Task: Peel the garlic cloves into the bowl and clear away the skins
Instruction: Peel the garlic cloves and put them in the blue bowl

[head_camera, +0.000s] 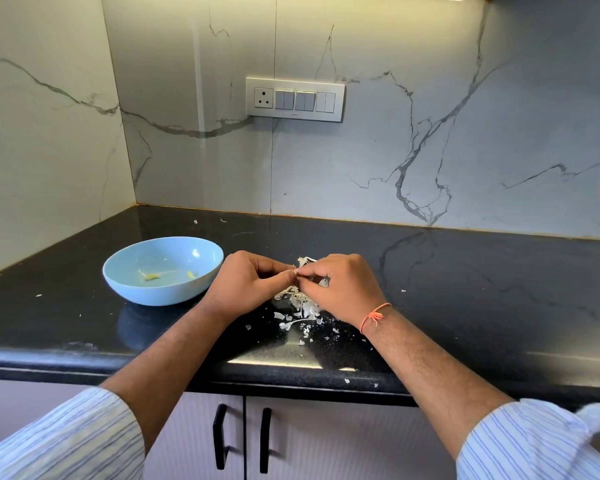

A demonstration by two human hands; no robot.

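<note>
left hand (248, 284): mine, fingers curled in, pinching one end of a tiny garlic clove (296, 271) at the fingertips. Most of the clove is hidden by my fingers, so I can't say how much skin is on it.
right hand (338, 289): also curled, pinching that same clove from the other side. Both hands meet right above the mess, thumbs and fingertips touching.
wrist: thin orange thread (374, 315) tied round my right one.
skins (300, 308): papery white pile on the black tabletop (465, 289), directly under and just in front of my hands. Little flakes are scattered toward the front edge, a couple right on the rim, plus stray bits far back by the wall.
bowl (163, 270): light blue, sits on the tabletop just left of my left hand, not touching it. A couple of small yellowish peeled pieces (151, 276) lie in the bottom.
sleeves: striped shirt, pushed up both forearms.
behind: marble-look wall with a socket and switch panel (295, 99).
below: pale cabinet doors with black handles (219, 436).
</note>
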